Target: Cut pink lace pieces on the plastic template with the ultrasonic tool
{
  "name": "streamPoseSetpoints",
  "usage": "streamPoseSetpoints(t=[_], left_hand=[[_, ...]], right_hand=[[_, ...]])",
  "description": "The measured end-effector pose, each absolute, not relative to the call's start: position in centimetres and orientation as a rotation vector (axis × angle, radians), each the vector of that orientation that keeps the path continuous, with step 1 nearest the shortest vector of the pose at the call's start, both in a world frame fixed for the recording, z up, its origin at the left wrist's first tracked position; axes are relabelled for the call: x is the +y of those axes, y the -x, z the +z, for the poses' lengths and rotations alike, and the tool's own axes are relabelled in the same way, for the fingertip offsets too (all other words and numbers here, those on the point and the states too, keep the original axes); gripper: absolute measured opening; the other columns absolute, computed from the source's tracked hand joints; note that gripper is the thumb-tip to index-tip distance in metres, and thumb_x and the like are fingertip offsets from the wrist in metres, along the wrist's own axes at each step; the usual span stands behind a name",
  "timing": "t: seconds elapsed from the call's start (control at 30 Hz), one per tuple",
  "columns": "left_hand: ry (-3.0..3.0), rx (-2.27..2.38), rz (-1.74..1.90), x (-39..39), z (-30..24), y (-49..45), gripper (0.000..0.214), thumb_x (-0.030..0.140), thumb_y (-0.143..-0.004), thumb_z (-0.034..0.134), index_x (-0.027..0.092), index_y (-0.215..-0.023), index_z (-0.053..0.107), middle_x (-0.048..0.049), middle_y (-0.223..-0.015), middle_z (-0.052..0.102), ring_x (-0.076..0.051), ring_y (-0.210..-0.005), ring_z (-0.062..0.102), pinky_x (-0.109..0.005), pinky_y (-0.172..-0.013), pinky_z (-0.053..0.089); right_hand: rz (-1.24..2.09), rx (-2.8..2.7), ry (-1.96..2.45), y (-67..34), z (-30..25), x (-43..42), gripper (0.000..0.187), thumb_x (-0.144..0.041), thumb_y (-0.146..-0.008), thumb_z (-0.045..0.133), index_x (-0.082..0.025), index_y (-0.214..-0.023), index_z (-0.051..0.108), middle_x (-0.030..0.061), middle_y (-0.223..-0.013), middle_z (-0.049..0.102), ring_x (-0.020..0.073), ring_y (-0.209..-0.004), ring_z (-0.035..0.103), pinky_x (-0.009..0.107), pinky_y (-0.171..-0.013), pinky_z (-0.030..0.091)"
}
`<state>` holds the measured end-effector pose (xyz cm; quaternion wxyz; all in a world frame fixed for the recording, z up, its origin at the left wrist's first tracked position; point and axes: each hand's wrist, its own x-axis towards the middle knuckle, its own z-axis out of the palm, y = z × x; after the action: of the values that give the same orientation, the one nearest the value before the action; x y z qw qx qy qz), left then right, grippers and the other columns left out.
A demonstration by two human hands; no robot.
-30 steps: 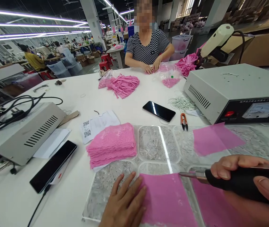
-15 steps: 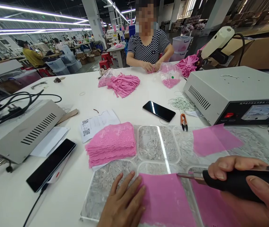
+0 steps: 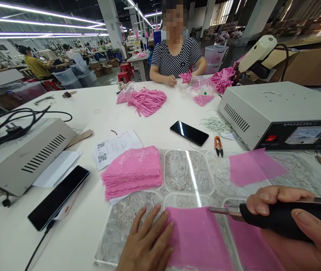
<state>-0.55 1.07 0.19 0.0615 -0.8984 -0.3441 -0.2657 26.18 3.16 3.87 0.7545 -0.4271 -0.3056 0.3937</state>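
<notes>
My left hand (image 3: 146, 241) lies flat with fingers spread, its fingertips on the left edge of a pink fabric piece (image 3: 197, 237). That piece rests on a clear-topped, marble-patterned board (image 3: 109, 233). In my right hand (image 3: 298, 226) is a black-handled cutter (image 3: 279, 218) with a slim metal tip, fingers wrapped round the handle. The tip touches or nearly touches the fabric's upper right corner. Below the right hand lies another pink piece (image 3: 247, 241), partly hidden. A stack of pink lace pieces (image 3: 133, 173) stands beyond my left hand, and a loose pink piece (image 3: 250, 167) lies farther right.
Grey metal boxes flank the table: one at left (image 3: 33, 154), one with a meter at right (image 3: 287, 113). Phones (image 3: 58, 197), orange snips (image 3: 218, 146), rubber bands (image 3: 216, 125) and pink strips (image 3: 146, 101) lie about. A co-worker (image 3: 177, 60) sits opposite.
My left hand stays put on the fabric. The cutter's tip has shifted very slightly left along the top corner. Across the table, the co-worker's hands have parted, and a pink bundle is raised.
</notes>
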Motion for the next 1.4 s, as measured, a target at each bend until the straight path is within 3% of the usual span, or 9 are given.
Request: streamPoseSetpoints(t=[0.27, 0.9, 1.4], left_hand=[[2.699, -1.043, -0.833, 1.0, -0.1, 0.8, 0.024, 0.024, -0.094, 0.051, 0.016, -0.112, 0.065, -0.0039, -0.118, 0.067, -0.022, -0.129, 0.048, -0.040, -0.118, 0.022], [2.706, -1.068, -0.843, 0.8, 0.1, 0.6, 0.023, 0.023, -0.092, 0.052, 0.015, -0.110, 0.065, -0.0048, -0.115, 0.068, -0.021, -0.129, 0.048, -0.040, -0.120, 0.017], [2.686, -1.069, -0.838, 0.7, 0.0, 0.9, 0.024, 0.027, -0.091, 0.055, 0.018, -0.111, 0.065, -0.0057, -0.114, 0.069, -0.021, -0.127, 0.051, -0.041, -0.118, 0.023]], right_hand=[[0.971, -0.811, 0.892, -24.9, 4.8, 3.1, 0.013, -0.029, -0.070, 0.070, -0.022, -0.076, 0.061, 0.0020, -0.069, 0.052, 0.0160, -0.054, 0.053, 0.034, -0.047, 0.053], [1.032, -0.861, 0.839, -24.4, 4.2, 3.1, 0.013, -0.030, -0.075, 0.070, -0.023, -0.080, 0.060, 0.0003, -0.072, 0.052, 0.0146, -0.057, 0.052, 0.032, -0.052, 0.055], [1.072, -0.942, 0.825, -22.4, 4.6, 4.1, 0.017, -0.034, -0.076, 0.072, -0.023, -0.076, 0.059, -0.0001, -0.068, 0.055, 0.0139, -0.055, 0.055, 0.029, -0.051, 0.055]])
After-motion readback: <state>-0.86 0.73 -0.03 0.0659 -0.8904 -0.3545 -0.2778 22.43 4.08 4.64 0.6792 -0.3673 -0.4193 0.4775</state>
